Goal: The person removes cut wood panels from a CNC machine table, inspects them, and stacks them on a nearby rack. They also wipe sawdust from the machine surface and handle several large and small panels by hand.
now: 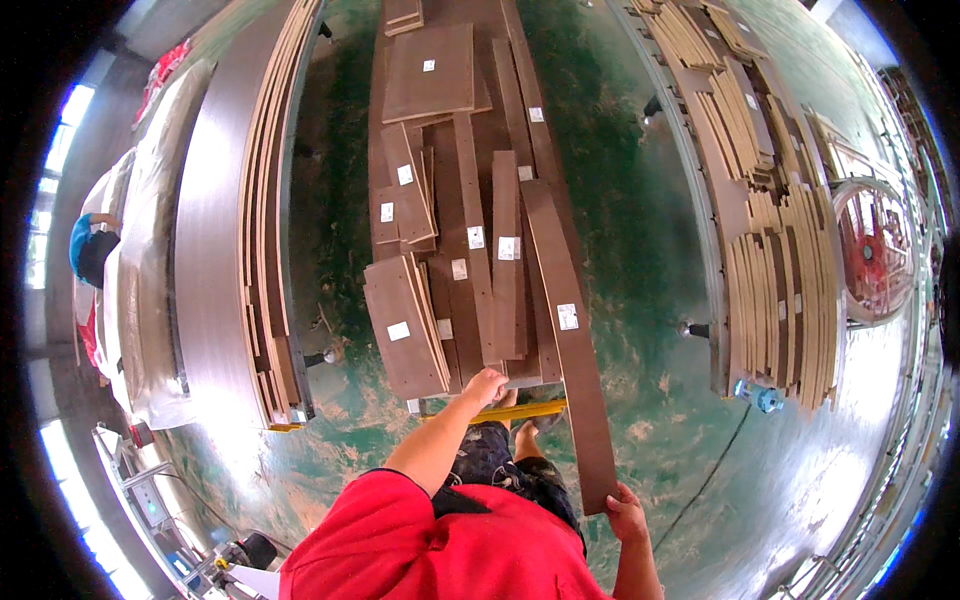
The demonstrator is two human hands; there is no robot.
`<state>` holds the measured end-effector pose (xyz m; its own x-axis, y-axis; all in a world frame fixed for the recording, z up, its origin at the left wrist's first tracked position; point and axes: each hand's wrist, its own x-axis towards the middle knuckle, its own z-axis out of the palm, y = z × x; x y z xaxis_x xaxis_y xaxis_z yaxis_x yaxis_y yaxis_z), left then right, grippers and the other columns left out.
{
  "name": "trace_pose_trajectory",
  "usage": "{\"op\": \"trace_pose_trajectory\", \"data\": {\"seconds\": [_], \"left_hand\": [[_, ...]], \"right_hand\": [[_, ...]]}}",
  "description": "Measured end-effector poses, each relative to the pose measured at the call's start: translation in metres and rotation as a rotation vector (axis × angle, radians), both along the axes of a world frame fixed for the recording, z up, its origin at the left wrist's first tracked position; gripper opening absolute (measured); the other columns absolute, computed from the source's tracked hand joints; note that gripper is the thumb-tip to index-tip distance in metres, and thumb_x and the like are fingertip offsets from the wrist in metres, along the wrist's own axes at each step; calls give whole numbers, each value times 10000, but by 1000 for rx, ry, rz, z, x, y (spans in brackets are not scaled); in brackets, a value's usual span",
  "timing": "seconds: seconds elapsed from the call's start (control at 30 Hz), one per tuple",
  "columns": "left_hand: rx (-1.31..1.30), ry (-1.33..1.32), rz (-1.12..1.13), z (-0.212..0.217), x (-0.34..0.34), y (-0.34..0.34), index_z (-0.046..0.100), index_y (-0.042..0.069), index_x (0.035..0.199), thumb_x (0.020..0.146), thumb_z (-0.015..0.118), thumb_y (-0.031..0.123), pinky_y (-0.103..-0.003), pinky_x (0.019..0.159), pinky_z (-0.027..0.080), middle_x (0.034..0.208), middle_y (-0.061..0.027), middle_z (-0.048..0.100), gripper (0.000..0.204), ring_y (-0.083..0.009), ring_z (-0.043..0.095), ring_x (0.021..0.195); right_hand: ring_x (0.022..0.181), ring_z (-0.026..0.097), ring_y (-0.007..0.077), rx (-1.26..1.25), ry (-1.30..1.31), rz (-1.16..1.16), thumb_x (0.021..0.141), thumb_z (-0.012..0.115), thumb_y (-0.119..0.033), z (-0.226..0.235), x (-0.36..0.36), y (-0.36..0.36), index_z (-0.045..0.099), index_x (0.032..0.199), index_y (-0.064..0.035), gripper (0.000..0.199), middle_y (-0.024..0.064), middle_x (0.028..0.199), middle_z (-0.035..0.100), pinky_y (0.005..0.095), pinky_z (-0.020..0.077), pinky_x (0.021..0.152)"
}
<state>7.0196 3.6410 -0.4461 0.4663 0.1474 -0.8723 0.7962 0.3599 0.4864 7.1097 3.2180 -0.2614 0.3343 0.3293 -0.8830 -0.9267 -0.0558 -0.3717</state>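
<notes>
Head view looks straight down on a worn green painted concrete floor (pixel 620 220), the broadest open ground, running as two lanes either side of the middle stack; the right lane is wide and bare but for a thin dark cable (pixel 715 465) crossing it; the left lane is narrower. Left of that lane stands a long stack of large dark brown boards with pale cut edges (pixel 225 230), its near corner just beside the person's left. Far right, bundles of pale-edged brown strips on a long rack (pixel 775 290) line the lane's outer edge. In the middle, a low cart piled with brown rectangular panels bearing white labels (pixel 450 200) ends at a yellow bar (pixel 520 411) just before the person's feet. A long narrow brown plank with one white label (pixel 570 340) lies slanted along the pile's right edge, its near end overhanging toward the person. The right hand (pixel 627 515) is closed round that near end; the left hand (pixel 484 385) rests with fingers curled on the pile's near edge, the grip not clear.
</notes>
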Motion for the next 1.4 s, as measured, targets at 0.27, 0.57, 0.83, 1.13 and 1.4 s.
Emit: {"op": "trace_pose_trajectory", "data": {"seconds": [0.27,0.57,0.83,1.13,1.4], "left_hand": [[-179,17,242,3,14,-22,595,56,948,936,602,307,-305,549,452,749,-38,585,251,-151,554,616],[-190,-107,138,38,57,-65,570,88,1094,950,551,437,-314,652,494,943,-56,641,378,-165,609,741],[84,-17,65,25,0,-14,582,43,672,929,589,386,-369,486,418,596,-63,556,428,-178,534,510],[285,108,128,51,-80,43,630,42,812,925,607,335,-318,577,472,682,-59,597,314,-170,556,570],[194,101,406,107,-124,40,621,56,1066,934,631,299,-316,685,511,928,-36,636,278,-141,596,787]], "right_hand": [[1196,588,240,102,-62,23,823,619,72,28,-5,0,495,1368,52,559,119,1298,619,364,446,1016],[1190,587,239,112,-112,22,814,618,44,25,-2,22,507,1342,67,539,125,1291,619,359,429,1036],[1177,581,242,113,-163,17,810,606,58,-7,36,58,497,1357,61,558,124,1283,617,349,438,1019],[1097,600,242,79,-108,83,857,642,35,-67,68,107,448,1409,25,584,102,1262,595,363,495,903],[958,628,239,58,66,91,865,693,-46,-187,63,122,518,1303,-114,477,31,1111,640,415,494,810]]}}
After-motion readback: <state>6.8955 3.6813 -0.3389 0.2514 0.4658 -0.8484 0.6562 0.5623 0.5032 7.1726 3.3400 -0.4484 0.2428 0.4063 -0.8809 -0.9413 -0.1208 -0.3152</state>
